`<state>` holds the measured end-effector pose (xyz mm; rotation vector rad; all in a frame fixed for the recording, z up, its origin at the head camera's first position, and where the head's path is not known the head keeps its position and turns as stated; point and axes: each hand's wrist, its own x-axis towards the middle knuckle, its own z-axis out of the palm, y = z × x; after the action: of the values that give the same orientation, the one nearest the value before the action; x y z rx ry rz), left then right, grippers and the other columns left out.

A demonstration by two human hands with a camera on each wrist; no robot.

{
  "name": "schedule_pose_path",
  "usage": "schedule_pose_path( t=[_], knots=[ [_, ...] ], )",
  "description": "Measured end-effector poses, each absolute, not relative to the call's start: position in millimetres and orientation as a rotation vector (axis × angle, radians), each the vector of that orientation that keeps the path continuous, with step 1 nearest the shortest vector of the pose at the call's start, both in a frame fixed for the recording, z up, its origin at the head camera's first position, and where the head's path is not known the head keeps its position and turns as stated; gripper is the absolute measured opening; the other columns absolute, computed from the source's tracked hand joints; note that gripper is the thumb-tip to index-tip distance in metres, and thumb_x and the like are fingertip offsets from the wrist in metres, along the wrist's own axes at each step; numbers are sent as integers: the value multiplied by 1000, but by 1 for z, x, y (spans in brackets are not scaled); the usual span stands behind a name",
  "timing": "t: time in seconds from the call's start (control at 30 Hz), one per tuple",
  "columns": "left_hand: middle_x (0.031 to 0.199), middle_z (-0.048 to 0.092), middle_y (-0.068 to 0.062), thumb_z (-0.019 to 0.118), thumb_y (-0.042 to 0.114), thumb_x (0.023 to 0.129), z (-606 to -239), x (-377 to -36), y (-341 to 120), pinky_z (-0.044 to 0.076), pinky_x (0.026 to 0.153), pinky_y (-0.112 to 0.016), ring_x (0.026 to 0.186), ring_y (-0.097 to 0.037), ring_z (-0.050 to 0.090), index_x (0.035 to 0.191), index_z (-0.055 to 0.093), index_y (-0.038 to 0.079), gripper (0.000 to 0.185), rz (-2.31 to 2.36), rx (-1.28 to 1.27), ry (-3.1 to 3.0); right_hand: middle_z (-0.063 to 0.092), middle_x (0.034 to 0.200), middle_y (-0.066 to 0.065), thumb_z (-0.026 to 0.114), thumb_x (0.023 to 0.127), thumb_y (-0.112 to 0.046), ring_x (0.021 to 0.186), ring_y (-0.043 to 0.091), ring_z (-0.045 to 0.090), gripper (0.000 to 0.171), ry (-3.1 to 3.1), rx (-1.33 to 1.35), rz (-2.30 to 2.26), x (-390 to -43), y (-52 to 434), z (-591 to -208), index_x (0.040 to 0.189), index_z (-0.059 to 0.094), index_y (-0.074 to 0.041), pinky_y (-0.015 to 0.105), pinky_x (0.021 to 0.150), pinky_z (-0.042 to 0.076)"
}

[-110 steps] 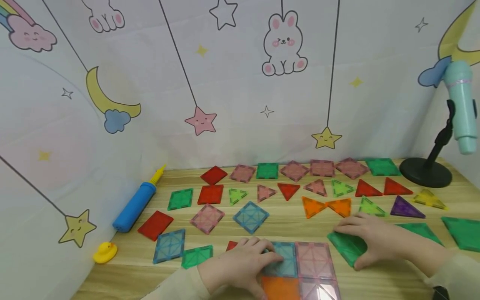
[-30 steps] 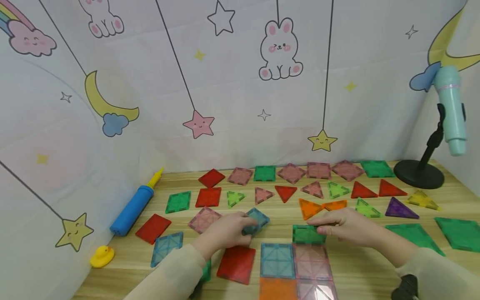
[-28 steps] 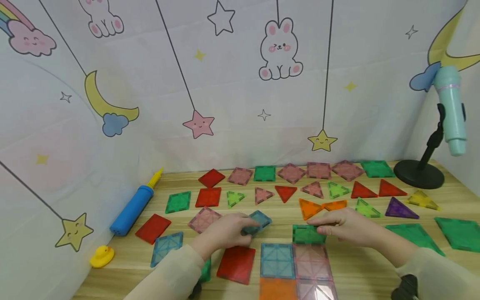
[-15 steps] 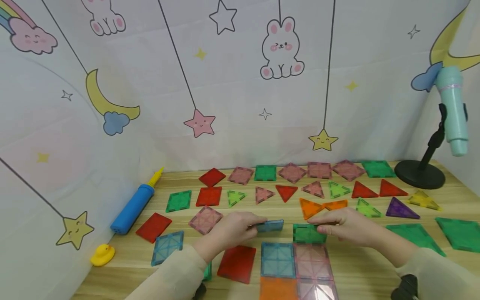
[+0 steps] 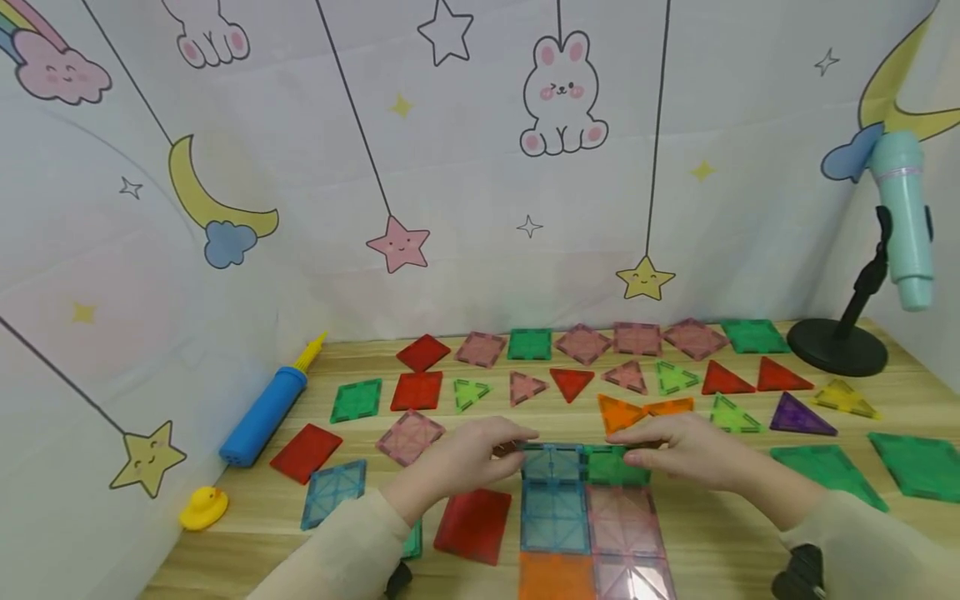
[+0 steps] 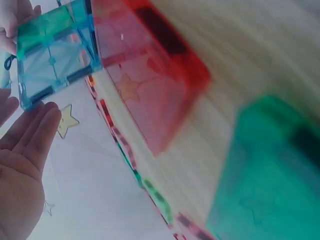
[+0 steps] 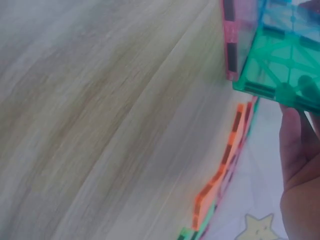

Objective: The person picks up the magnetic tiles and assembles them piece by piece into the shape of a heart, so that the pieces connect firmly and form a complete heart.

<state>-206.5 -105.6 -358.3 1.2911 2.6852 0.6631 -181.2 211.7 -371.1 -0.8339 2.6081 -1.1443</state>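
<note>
In the head view, my left hand is at the left edge of a translucent blue square magnetic tile, thumb and fingertips pinching its upper corner. This tile stands upright at the far edge of a flat-lying blue tile. Beside it, edge to edge, a green magnetic tile is upright behind a flat pink tile. My right hand pinches the green tile near its top right; one fingertip shows through the green tile in the right wrist view. An orange tile lies flat nearer me.
A red square tile lies left of the flat tiles. Rows of loose square and triangular tiles spread behind, including an orange triangle. A blue pump and yellow duck are left; a microphone stand is back right.
My left hand has picked up the blue tile from behind, turned it upright and moved it right against the green tile. The green tile, earlier off to the right, now stands upright in my right hand.
</note>
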Motion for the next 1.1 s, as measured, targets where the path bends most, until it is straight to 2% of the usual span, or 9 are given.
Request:
schedule_pose_path(
  t=[0.1, 0.27, 0.37, 0.5, 0.6, 0.73, 0.9, 1.0, 1.1],
  knots=[
    [118, 62, -4, 65, 22, 89, -361, -208, -117, 48, 84, -24, 99, -11, 60, 125, 59, 9, 39, 675, 1147, 2627, 65, 115, 4, 58, 91, -39, 76, 6, 59, 39, 2641, -894, -1111, -182, 209, -371, 121, 66, -16, 26, 64, 49],
    [119, 59, 3, 72, 30, 83, -370, -206, -135, 46, 88, -27, 105, -12, 56, 125, 57, 13, 48, 622, 1027, 2475, 65, 115, 0, 57, 91, -43, 97, 10, 60, 40, 2685, -903, -1056, -183, 210, -372, 120, 66, -18, 27, 73, 49],
    [117, 56, 9, 74, 35, 81, -377, -203, -142, 45, 86, -26, 103, -9, 51, 126, 57, 19, 51, 546, 1046, 2414, 65, 115, -1, 56, 91, -44, 101, 14, 60, 40, 2698, -905, -1038, -183, 210, -372, 121, 66, -19, 29, 75, 50],
    [116, 51, 11, 76, 42, 76, -383, -198, -147, 45, 78, -23, 100, -7, 45, 127, 55, 27, 57, 457, 1097, 2398, 65, 116, -1, 55, 91, -44, 104, 16, 60, 41, 2693, -916, -1028, -183, 209, -372, 122, 65, -19, 30, 78, 50],
    [120, 47, 8, 77, 45, 74, -384, -194, -149, 45, 75, -22, 102, -9, 42, 130, 52, 30, 63, 428, 1140, 2394, 64, 117, 0, 56, 91, -42, 103, 15, 60, 41, 2659, -902, -1055, -183, 209, -372, 122, 65, -18, 28, 75, 49],
    [125, 44, 5, 78, 42, 74, -386, -191, -149, 44, 77, -21, 107, -11, 39, 133, 50, 29, 66, 393, 1223, 2378, 63, 118, 2, 57, 91, -41, 101, 13, 59, 40, 2636, -884, -1076, -182, 209, -371, 123, 65, -17, 27, 73, 49],
    [122, 44, 5, 77, 40, 75, -386, -189, -147, 44, 77, -19, 105, -10, 40, 138, 46, 26, 71, 354, 1277, 2399, 63, 118, 4, 57, 92, -39, 94, 9, 60, 40, 2630, -881, -1090, -182, 210, -372, 123, 64, -15, 27, 70, 49],
    [122, 43, 4, 76, 40, 75, -384, -186, -147, 44, 76, -20, 102, -9, 41, 142, 38, 24, 79, 407, 1241, 2430, 63, 118, 8, 57, 92, -36, 73, 7, 59, 39, 2603, -877, -1118, -183, 209, -373, 123, 64, -14, 27, 63, 48],
    [124, 41, 3, 77, 37, 74, -383, -183, -146, 46, 78, -23, 101, -9, 43, 145, 31, 22, 86, 557, 1156, 2454, 62, 119, 11, 57, 93, -34, 54, 8, 52, 38, 2573, -867, -1150, -183, 208, -374, 124, 63, -13, 27, 55, 46]
  ],
)
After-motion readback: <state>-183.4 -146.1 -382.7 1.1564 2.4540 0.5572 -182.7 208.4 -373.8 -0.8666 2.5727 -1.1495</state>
